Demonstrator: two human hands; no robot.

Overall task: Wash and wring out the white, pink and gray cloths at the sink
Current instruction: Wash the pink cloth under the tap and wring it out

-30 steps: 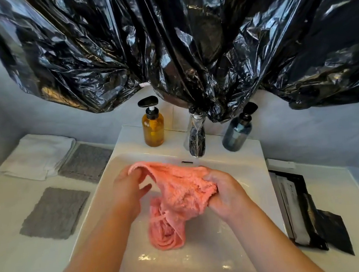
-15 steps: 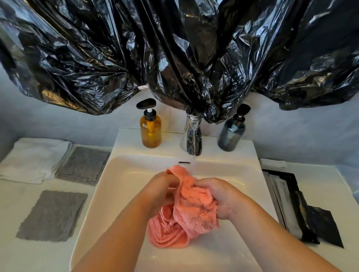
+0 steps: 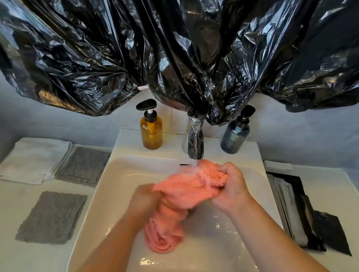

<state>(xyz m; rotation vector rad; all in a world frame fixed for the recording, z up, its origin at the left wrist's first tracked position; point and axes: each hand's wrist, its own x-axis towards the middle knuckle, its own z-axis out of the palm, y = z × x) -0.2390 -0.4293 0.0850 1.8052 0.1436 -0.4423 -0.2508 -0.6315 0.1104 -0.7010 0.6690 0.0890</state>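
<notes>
Pink cloth under tap, L grip, R grip holding, mid sink

Over the sink, the left hand, blurred, and the right hand each grip the pink cloth. Water from the faucet at the sink's rear strikes the cloth. The cloth's tail touches the sink floor. Left of the sink lie the white cloth, rear gray cloth and front gray cloth.
</notes>
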